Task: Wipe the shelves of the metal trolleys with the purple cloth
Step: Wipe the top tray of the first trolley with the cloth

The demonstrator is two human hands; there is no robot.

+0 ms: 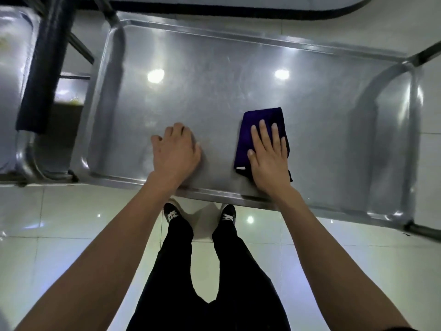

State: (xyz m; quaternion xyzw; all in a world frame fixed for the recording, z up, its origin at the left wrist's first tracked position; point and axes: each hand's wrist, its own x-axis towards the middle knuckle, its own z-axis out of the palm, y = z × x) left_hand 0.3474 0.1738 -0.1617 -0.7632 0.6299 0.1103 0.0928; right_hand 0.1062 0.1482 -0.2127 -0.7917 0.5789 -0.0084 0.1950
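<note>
**Purple cloth pressed flat on the trolley's top shelf**

The top shelf (238,91) of the metal trolley, a shallow tray with a raised rim, fills the upper middle of the frame. Only the folded purple cloth (253,130) lies in it, right of centre, near the lower rim. The right hand (268,154) is laid flat on the cloth, fingers straight and slightly spread. The left hand (175,151) rests on the bare metal, fingers partly curled, holding nothing. A small white tag is seen at the cloth's lower left corner; no writing can be read.
</note>
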